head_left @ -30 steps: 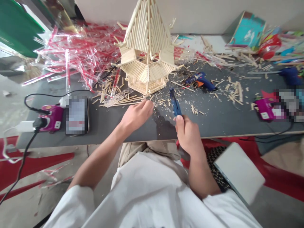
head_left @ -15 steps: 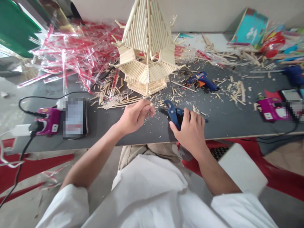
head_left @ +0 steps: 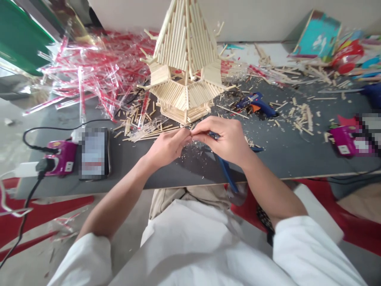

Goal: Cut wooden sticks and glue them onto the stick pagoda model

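On the bench (head_left: 133, 159), right of the phone (head_left: 93, 153), the left hand (head_left: 168, 147) has its grip pinched closed. Its fingertips meet those of the right hand (head_left: 229, 139), likewise pinched, just in front of the stick model (head_left: 186, 79). What sits between them is too small to make out. The blue cutters (head_left: 226, 174) sit beneath the right palm, one handle overhanging the bench edge. This looks like fine fingertip work on a tiny piece, which calls for a light, steady pinch.

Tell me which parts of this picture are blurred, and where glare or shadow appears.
Head view: phone and a patch at the right edge are pixelated; clear wrappers glint; a soft shadow lies on the table under the right hand holding blue cutters.
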Available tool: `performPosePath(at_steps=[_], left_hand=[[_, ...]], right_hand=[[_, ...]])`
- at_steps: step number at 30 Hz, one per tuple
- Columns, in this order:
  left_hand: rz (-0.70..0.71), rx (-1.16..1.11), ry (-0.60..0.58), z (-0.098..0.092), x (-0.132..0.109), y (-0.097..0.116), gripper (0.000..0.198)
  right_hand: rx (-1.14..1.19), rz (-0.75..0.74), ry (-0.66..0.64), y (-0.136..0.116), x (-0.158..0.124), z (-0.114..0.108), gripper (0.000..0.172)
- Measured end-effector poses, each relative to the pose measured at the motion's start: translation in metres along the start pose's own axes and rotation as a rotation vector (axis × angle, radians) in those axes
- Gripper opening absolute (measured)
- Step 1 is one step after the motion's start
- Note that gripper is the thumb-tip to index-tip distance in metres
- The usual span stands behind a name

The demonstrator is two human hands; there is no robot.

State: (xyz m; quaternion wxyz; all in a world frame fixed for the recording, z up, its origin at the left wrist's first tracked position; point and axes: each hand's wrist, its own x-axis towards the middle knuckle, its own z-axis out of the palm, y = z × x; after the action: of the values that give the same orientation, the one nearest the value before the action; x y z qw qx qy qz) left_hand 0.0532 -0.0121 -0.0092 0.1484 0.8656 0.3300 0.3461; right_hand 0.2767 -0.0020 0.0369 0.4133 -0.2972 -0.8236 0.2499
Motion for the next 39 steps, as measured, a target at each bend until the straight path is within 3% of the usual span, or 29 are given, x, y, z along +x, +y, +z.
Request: performPosePath(at_steps=[3,6,9,16,20,25,30,39], left_hand=[[-0.035,0.019,-0.025,0.000,-0.002,-0.004,0.014],[-0.028,0.093,-0.031,0.001,-0.003,-0.008,0.016],[-0.012,0.161,-0.031,0.004,-0.004,-0.009,0.019],[-0.096,-0.003,-0.033,0.010,-0.006,-0.010,0.015],[-0.111,-0.030,-0.030,0.011,-0.007,-0.010,0.018],[-0.080,0.161,0.002,0.015,-0.005,-0.011,0.026],[-0.021,0.310,0.059,0.020,-0.006,-0.010,0.023],[0.011,0.347,0.066,0.019,-0.008,-0.011,0.016]], right_hand=[[0.087,0.073,-0.022,0.010,0.004,0.006,0.005],[0.252,0.250,-0.029,0.018,0.002,0.013,0.004],[0.458,0.414,-0.062,0.025,-0.001,0.021,0.016],[0.727,0.459,-0.109,0.032,-0.004,0.027,0.031],[0.711,0.497,-0.067,0.032,-0.006,0.029,0.030],[0.603,0.542,-0.057,0.034,-0.007,0.031,0.032],[0.578,0.529,-0.073,0.037,-0.010,0.031,0.030],[0.584,0.523,-0.074,0.040,-0.013,0.035,0.025]])
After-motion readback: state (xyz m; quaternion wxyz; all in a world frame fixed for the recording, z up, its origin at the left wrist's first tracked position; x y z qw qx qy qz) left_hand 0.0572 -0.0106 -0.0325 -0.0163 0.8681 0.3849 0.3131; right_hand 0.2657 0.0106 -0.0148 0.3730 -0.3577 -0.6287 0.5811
